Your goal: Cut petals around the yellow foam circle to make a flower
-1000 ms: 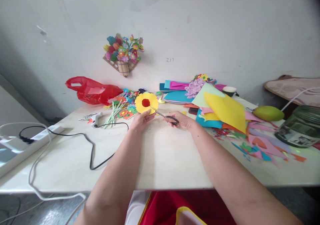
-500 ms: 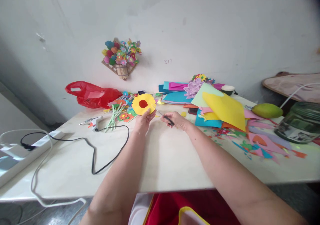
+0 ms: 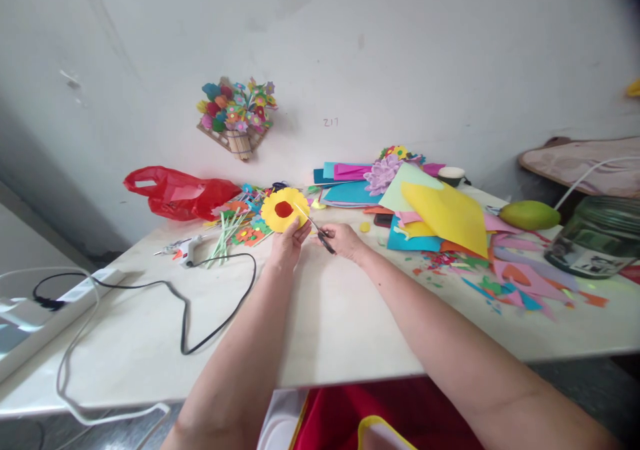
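My left hand [image 3: 290, 239] pinches the lower edge of a yellow scalloped flower [image 3: 271, 217] with a dark red round centre, held up above the table. My right hand [image 3: 343, 241] is closed around the dark handles of a pair of scissors [image 3: 317, 227]. The scissor blades point up and left, and their tip overlaps the flower's right side near the red centre. From here I cannot tell whether the blades are cutting the flower.
A glue gun [image 3: 188, 253] with its black cord lies left, beside pale green stems [image 3: 226, 237] and a red plastic bag [image 3: 185, 193]. Coloured sheets [image 3: 445, 213], scraps [image 3: 533, 280], a green-yellow fruit [image 3: 530, 215] and a glass jar [image 3: 595, 237] are right. A power strip [image 3: 75, 297] sits at the left edge.
My right hand has moved slightly closer to the flower. The scissor tip has gone from the flower's right edge to over its petals. The whole view has shifted a little.
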Tool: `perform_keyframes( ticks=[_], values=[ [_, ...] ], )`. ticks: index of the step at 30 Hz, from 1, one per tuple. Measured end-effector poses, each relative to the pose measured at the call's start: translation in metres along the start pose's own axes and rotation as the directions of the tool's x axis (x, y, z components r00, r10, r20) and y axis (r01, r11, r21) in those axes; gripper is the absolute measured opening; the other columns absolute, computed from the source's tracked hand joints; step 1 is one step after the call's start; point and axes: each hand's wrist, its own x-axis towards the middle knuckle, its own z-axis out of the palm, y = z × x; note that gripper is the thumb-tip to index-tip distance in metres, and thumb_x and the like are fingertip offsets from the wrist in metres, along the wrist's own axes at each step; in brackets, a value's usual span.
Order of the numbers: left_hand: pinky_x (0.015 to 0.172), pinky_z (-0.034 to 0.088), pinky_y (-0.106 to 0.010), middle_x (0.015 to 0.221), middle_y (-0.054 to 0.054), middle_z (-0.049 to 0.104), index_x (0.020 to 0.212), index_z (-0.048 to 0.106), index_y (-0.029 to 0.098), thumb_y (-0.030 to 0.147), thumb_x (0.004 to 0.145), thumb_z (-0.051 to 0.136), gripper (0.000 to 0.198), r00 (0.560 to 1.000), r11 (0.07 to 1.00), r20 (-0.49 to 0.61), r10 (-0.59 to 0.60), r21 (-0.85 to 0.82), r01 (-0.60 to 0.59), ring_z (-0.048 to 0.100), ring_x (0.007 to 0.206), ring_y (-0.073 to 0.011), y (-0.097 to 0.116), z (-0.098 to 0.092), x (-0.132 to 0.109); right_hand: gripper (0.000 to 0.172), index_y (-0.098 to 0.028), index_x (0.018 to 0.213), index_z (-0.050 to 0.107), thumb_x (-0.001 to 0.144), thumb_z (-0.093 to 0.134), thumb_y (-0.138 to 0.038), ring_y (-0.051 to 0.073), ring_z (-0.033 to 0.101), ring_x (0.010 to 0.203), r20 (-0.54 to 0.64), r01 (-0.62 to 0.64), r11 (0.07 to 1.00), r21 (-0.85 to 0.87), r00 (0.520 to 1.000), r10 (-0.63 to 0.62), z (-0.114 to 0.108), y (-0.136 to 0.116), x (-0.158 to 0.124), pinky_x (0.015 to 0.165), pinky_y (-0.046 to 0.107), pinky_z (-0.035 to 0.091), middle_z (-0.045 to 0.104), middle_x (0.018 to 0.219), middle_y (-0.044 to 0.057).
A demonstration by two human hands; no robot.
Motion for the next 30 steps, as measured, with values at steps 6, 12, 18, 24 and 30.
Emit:
perform_keyframes(
  ticks=[6, 12, 18, 24, 30],
  values=[
    [0.074, 0.056, -0.032, 0.083, -0.003, 0.07, 0.096, 0.061, 0.016, 0.012, 0.066, 0.072, 0.032, 1.0, 1.0, -0.008, 0.004, -0.004, -0.004, 0.067, 0.068, -0.0161, -0.0014, -0.0016, 0.001, 0.036, -0.016, 0.071, 0.064, 0.067, 0.063, -0.052, 0.009, 0.041, 0.049, -0.021, -0.01, 1.0, -0.016, 1.0, 0.01, 0.0008, -0.0027, -0.0007, 0.048, 0.021, 0.029, 0.049, 0.051, -0.004],
    [0.075, 0.056, -0.032, 0.082, -0.003, 0.07, 0.096, 0.062, 0.016, 0.013, 0.067, 0.071, 0.03, 1.0, 1.0, 0.007, 0.004, -0.004, -0.004, 0.068, 0.069, -0.0163, -0.0017, -0.0032, 0.0018, 0.035, -0.016, 0.072, 0.065, 0.066, 0.064, -0.051, 0.009, 0.043, 0.05, -0.039, -0.02, 1.0, -0.02, 0.999, 0.019, 0.0026, -0.0023, -0.0001, 0.048, 0.021, 0.03, 0.052, 0.053, -0.003],
    [0.079, 0.055, -0.034, 0.08, -0.003, 0.07, 0.096, 0.062, 0.015, 0.016, 0.067, 0.071, 0.03, 1.0, 1.0, 0.005, -0.001, 0.011, 0.001, 0.068, 0.07, -0.017, -0.0027, -0.0059, 0.0035, 0.033, -0.016, 0.07, 0.065, 0.067, 0.065, -0.049, 0.01, 0.045, 0.049, -0.051, -0.033, 0.999, -0.032, 0.998, 0.031, 0.0038, -0.0051, -0.0015, 0.048, 0.021, 0.031, 0.053, 0.052, -0.002],
    [0.081, 0.054, -0.037, 0.085, -0.007, 0.07, 0.101, 0.06, 0.014, 0.021, 0.07, 0.071, 0.034, 0.999, 0.998, -0.026, -0.028, 0.057, 0.03, 0.069, 0.075, -0.0208, 0.0003, -0.0057, 0.0016, 0.026, -0.018, 0.071, 0.065, 0.068, 0.067, -0.044, 0.011, 0.048, 0.051, -0.047, -0.053, 0.997, -0.064, 0.998, 0.05, 0.001, -0.0065, -0.0023, 0.048, 0.021, 0.03, 0.054, 0.052, -0.002],
    [0.083, 0.054, -0.036, 0.095, -0.009, 0.069, 0.101, 0.061, 0.014, 0.018, 0.068, 0.073, 0.036, 0.997, 0.997, -0.073, 0.022, 0.08, -0.016, 0.069, 0.082, -0.022, 0.0067, -0.0047, -0.0019, 0.024, -0.019, 0.073, 0.066, 0.066, 0.069, -0.042, 0.011, 0.049, 0.052, -0.043, -0.057, 0.998, -0.04, 0.998, 0.056, 0.0002, -0.0062, -0.0026, 0.048, 0.021, 0.03, 0.056, 0.053, -0.002]
  ],
)
